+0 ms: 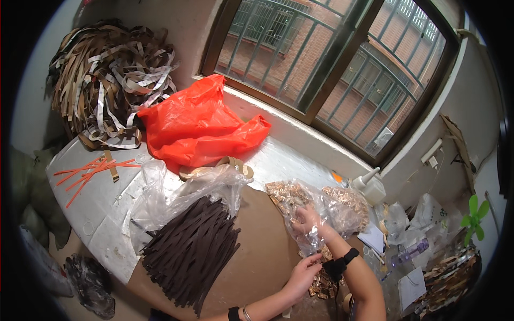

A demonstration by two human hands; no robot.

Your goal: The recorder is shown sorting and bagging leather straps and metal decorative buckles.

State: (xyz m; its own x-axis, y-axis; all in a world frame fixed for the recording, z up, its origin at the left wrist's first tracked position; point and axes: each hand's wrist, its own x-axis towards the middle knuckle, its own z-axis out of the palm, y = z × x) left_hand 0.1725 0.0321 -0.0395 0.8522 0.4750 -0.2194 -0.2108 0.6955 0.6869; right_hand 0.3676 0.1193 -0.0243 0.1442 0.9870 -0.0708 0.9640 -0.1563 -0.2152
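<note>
A clear plastic bag (317, 206) with small copper-coloured metal pieces (284, 195) lies right of the middle of the table. My right hand (309, 220) is at this bag with its fingers curled; what they hold is hidden by the plastic and glare. Just below, my left hand (304, 275) has thumb and fingers together at the bag's lower edge. More loose copper-coloured pieces (323, 286) lie beneath my right forearm. To the left, a pile of dark brown strips (193, 249) is spread beside a crumpled clear bag (174, 195).
A red plastic bag (195, 125) and a sandal (235, 165) are at the back. Orange sticks (93, 174) lie left, below a heap of brown and white straps (115, 75). A second bag of pieces (348, 208) and a white bottle (370, 187) stand far right.
</note>
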